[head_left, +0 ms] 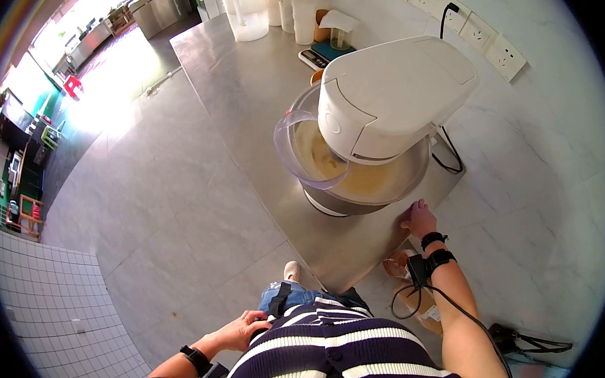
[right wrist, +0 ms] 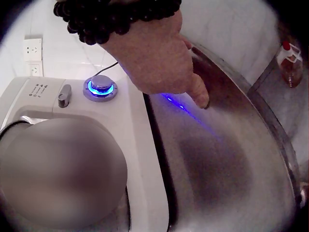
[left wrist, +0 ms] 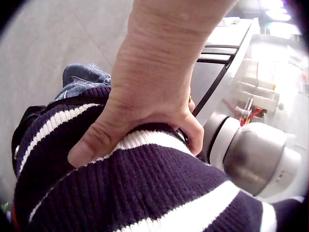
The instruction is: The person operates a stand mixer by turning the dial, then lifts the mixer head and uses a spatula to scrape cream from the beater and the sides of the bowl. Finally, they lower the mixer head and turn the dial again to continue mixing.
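Observation:
A white stand mixer [head_left: 396, 91] stands on the steel counter [head_left: 252, 104], its head lowered over a metal bowl [head_left: 353, 207]. Pale yellow liquid or batter [head_left: 368, 181] lies in the bowl, behind a clear splash guard [head_left: 287, 154]. Blue light rings the mixer's knob [right wrist: 101, 86] in the right wrist view. My right hand [head_left: 420, 219] rests on the counter near its edge, beside the mixer, with most fingers hidden in the right wrist view. My left hand [head_left: 244, 328] rests at my waist on the striped knit top [left wrist: 145, 179], thumb and fingers apart.
Beyond the mixer are a digital scale [head_left: 314, 58] and a large clear plastic container [head_left: 248, 22]. Wall sockets [head_left: 478, 32] sit above, and a black cord [head_left: 455, 152] trails behind the mixer. A bottle [head_left: 396, 264] and a cardboard box [head_left: 426, 310] stand below the counter's right edge.

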A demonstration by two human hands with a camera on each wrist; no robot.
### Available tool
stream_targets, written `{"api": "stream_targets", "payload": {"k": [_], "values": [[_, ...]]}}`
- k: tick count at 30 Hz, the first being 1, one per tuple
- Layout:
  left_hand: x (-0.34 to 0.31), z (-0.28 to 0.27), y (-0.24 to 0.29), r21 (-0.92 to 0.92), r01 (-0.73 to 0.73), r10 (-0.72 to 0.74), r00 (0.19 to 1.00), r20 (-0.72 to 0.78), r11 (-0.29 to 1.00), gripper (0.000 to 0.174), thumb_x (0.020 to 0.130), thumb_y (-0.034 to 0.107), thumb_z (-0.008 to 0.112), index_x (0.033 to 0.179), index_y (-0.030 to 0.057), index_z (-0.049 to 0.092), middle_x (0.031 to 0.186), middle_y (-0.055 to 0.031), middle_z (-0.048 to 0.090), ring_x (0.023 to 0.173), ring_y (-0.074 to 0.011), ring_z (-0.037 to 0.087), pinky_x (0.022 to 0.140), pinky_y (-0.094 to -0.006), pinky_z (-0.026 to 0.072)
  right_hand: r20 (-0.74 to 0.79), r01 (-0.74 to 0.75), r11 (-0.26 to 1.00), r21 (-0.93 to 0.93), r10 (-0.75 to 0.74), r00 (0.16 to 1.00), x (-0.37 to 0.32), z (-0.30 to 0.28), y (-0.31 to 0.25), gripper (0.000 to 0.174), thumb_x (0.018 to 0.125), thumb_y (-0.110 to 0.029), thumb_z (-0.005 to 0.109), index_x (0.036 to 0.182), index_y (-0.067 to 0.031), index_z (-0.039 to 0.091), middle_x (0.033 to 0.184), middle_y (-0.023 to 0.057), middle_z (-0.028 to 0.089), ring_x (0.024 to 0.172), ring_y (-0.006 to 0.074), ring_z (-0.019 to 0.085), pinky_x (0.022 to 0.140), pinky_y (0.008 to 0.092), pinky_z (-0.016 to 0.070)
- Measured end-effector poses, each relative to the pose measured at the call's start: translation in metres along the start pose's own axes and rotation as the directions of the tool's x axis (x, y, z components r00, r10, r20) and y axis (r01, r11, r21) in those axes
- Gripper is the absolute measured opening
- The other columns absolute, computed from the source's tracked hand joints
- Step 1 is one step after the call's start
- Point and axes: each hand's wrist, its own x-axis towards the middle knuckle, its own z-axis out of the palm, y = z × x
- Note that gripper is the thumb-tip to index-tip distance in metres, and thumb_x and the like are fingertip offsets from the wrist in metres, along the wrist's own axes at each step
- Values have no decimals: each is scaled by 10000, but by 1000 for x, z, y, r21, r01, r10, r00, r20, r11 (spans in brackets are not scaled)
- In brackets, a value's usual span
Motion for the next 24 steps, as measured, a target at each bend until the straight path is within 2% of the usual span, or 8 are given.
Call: {"api": "stream_targets", "payload": {"k": [2, 17, 24], "values": [[-1, 0, 1, -3, 2, -2, 1000, -6, 1000, 669, 604, 182, 774, 1177, 245, 434, 1206, -150, 378, 1130, -374, 376, 941, -439, 372, 29, -5, 1000, 4, 5, 1000, 1, -2, -1, 736, 645, -299, 723, 1218, 22, 392, 1325, 167, 335, 1166, 300, 405, 885, 379, 446], [0, -1, 6, 0, -6, 6, 1000, -26, 1000, 618, 624, 174, 754, 1163, 230, 456, 1191, -139, 391, 1109, -371, 395, 928, -438, 382, -71, 24, 1000, -11, -25, 997, 5, 12, 6, 665, 628, -293, 727, 1141, 18, 441, 1240, 157, 404, 1102, 300, 449, 851, 380, 458], [0, 0, 2, 15, -19, 20, 999, -32, 1000, 611, 623, 178, 753, 1154, 224, 454, 1181, -134, 397, 1088, -374, 410, 926, -436, 385, -47, 14, 1000, 10, -14, 999, 0, 1, 0, 655, 617, -276, 734, 1124, 24, 448, 1199, 161, 430, 1090, 306, 456, 838, 391, 461]]}}
